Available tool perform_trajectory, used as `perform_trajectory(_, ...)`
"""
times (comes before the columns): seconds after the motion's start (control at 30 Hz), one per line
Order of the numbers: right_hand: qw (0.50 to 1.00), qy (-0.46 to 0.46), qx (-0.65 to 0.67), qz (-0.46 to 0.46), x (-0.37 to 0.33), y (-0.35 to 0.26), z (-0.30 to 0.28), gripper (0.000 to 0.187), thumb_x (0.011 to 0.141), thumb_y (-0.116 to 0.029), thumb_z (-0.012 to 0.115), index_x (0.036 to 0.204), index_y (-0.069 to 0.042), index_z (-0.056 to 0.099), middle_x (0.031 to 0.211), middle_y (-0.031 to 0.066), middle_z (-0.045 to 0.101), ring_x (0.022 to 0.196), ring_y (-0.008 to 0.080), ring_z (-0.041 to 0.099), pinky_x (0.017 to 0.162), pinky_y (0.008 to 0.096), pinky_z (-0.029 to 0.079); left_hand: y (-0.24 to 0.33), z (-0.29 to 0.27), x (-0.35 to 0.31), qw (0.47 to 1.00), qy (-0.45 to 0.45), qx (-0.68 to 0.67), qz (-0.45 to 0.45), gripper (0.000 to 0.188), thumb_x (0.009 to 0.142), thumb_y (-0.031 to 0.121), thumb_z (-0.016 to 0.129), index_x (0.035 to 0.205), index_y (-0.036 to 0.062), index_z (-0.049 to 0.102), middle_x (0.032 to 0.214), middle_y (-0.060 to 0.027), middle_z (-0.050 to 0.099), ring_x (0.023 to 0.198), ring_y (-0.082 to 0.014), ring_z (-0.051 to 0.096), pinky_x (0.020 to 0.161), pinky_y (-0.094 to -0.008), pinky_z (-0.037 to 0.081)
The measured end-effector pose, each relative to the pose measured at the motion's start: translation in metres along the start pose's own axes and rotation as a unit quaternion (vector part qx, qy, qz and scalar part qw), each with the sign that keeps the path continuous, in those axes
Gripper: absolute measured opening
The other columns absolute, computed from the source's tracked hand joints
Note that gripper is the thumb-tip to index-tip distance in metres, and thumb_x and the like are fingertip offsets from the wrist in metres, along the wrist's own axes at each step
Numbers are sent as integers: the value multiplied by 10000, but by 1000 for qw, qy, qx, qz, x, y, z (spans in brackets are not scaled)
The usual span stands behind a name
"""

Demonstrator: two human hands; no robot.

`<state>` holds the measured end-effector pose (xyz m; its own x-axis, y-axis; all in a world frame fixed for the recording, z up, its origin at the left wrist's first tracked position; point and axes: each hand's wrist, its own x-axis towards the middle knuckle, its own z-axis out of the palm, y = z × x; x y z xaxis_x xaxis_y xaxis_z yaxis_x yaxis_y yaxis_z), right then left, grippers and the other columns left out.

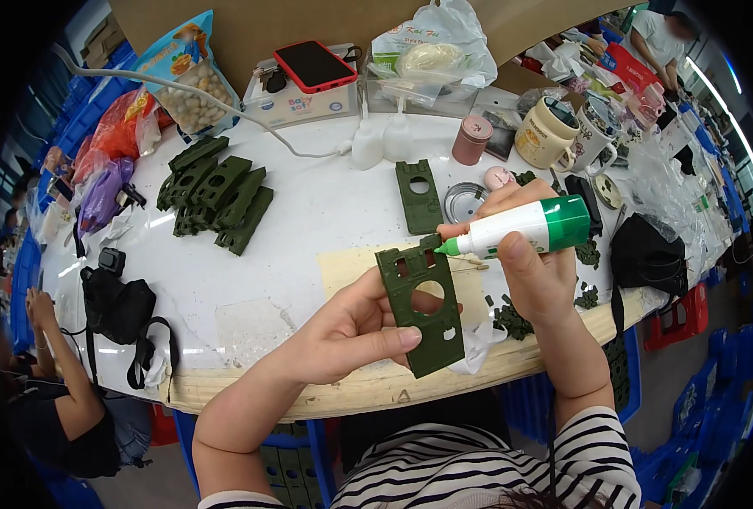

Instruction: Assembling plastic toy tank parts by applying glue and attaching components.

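My left hand (355, 327) grips a dark green plastic panel (432, 335) by its left edge, thumb on its face. The panel has a large round hole, small square openings near its top and a small pale spot low on the right. My right hand (533, 271) is closed round a white glue bottle (504, 229) with a green base and a pointed green tip. That tip is at the panel's upper right corner. Just beyond lies a similar green panel (417, 204) on the table. Small dark green pieces (512, 321) lie heaped under my right wrist.
Several stacked green panels (220, 191) lie at the left. A black bag (118, 305) sits at the near left, another (648, 254) at the right. A white cable (190, 92) crosses the back left. Mugs (548, 131) and a pink can (472, 140) stand at the back right. A person's arm (75, 382) shows at far left.
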<state>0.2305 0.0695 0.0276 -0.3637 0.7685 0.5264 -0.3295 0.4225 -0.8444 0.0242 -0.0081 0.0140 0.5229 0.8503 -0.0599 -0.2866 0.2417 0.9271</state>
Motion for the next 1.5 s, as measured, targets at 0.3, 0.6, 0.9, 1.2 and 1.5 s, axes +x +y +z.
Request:
perform_trajectory(0.3,998,-16,30,54,-1,-1,-3,423,910,-393,609,1015,-4,479,894,121,578,882,307,682,815,398,543,-3,-1,0,999,-3,-35,3,705,869,152,610,1461,44,243,1224,-243,558,1208,-340,540,735,-281,552)
perform_trajectory(0.6,999,-20,48,-2,-1,4,-3,262,880,-199,672,974,15,554,884,98,577,822,183,626,768,343,547,0,-3,1,999,-8,-31,-6,689,875,126,591,1455,26,232,1234,-244,543,1220,-385,518,789,-318,571)
perform_trajectory(0.9,1000,-20,22,-1,0,2,-3,254,870,-190,684,973,9,563,887,101,612,816,159,613,734,292,501,-1,-3,0,999,-9,-47,0,622,898,92,583,1437,44,276,1243,-186,548,1131,-251,559,763,-268,552)
perform_trajectory(1.2,998,-44,-26,-23,2,1,-6,245,872,-191,684,965,5,569,891,102,604,834,171,619,742,308,508,1,-1,0,1000,10,-27,-5,701,856,140,605,1445,15,246,1226,-252,552,1212,-399,523,754,-299,570)
perform_trajectory(1.5,999,-39,-30,-22,2,2,-6,242,872,-201,688,962,-4,579,907,97,611,832,158,601,740,300,494,3,1,1,1000,14,-25,-8,708,846,158,615,1443,19,260,1219,-256,561,1186,-385,550,709,-271,564)
